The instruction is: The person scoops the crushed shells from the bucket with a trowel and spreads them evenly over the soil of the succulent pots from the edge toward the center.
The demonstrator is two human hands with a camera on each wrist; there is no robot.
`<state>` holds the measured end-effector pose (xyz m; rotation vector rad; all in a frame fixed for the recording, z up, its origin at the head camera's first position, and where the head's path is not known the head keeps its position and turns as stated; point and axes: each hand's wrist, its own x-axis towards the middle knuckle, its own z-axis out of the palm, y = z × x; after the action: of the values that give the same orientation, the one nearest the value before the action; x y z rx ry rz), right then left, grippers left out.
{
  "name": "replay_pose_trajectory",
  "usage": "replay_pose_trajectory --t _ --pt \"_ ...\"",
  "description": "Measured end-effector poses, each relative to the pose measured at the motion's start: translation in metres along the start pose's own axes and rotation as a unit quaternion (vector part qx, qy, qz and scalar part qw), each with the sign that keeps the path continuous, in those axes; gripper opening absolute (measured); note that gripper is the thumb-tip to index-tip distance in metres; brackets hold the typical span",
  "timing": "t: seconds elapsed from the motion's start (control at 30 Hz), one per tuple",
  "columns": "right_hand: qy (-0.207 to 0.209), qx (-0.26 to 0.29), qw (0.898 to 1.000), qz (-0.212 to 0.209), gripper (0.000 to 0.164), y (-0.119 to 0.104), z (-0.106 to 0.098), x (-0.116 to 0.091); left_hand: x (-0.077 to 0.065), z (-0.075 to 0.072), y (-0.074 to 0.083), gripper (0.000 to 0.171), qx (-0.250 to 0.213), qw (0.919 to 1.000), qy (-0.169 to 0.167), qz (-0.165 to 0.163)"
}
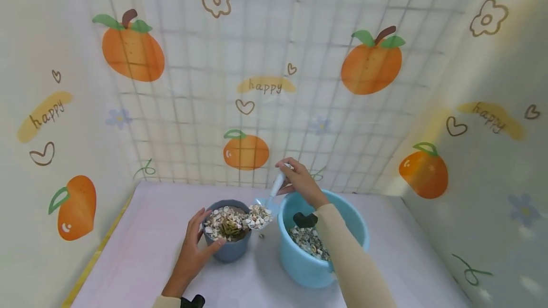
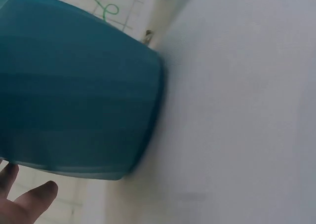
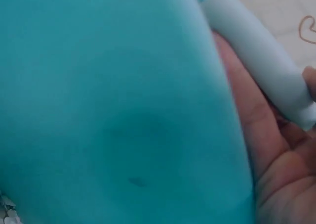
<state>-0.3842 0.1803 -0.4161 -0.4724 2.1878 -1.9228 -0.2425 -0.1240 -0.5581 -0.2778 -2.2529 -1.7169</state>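
My left hand (image 1: 194, 246) holds a blue-grey flower pot (image 1: 231, 253) from its left side, thumb at the front rim and fingers along the back left. In the pot a small green succulent (image 1: 229, 228) sits among whitish stone chips. My right hand (image 1: 306, 185) grips the pale blue handle of a small trowel (image 1: 277, 185), also seen as a light handle (image 3: 261, 51) in the right wrist view. The trowel's blade, heaped with stone chips (image 1: 259, 216), tilts down at the pot's right rim. The left wrist view shows the pot's smooth wall (image 2: 84, 85) standing on the table.
Close to the pot's right stands a light blue bucket (image 1: 301, 270), with more stone chips (image 1: 310, 241) inside; my right forearm crosses over it. A small dark crumb (image 1: 261, 235) lies between pot and bucket. Behind the pale tabletop (image 1: 150, 222) hangs a sheet printed with oranges.
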Motion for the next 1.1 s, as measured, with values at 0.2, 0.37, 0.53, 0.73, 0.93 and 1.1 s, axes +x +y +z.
replay_pose_trajectory --t 0.2,0.37,0.53,0.73,0.93,1.1 --pt "0.010 0.000 1.000 -0.003 0.031 0.005 0.007 0.003 -0.001 0.004 -0.008 0.080 0.017 0.9994 -0.003 -0.031" --pt "0.007 0.001 1.000 -0.006 0.033 0.007 0.011 0.003 -0.004 0.007 -0.012 0.080 0.009 0.9994 0.009 -0.034" --pt "0.006 -0.006 1.000 -0.007 0.035 0.006 0.014 0.003 -0.006 0.013 -0.013 0.066 -0.025 0.9988 0.037 -0.018" --pt "0.021 -0.041 0.999 -0.012 0.033 0.004 0.015 0.002 -0.007 0.020 -0.015 0.062 -0.055 0.9969 0.055 -0.013" --pt "0.039 -0.068 0.997 -0.015 0.035 0.004 0.016 0.002 -0.007 0.030 -0.030 0.061 -0.058 0.9950 0.079 0.019" --pt "0.044 -0.068 0.997 -0.013 0.028 0.005 0.016 -0.001 -0.009 0.034 -0.028 0.061 -0.049 0.9949 0.087 0.018"
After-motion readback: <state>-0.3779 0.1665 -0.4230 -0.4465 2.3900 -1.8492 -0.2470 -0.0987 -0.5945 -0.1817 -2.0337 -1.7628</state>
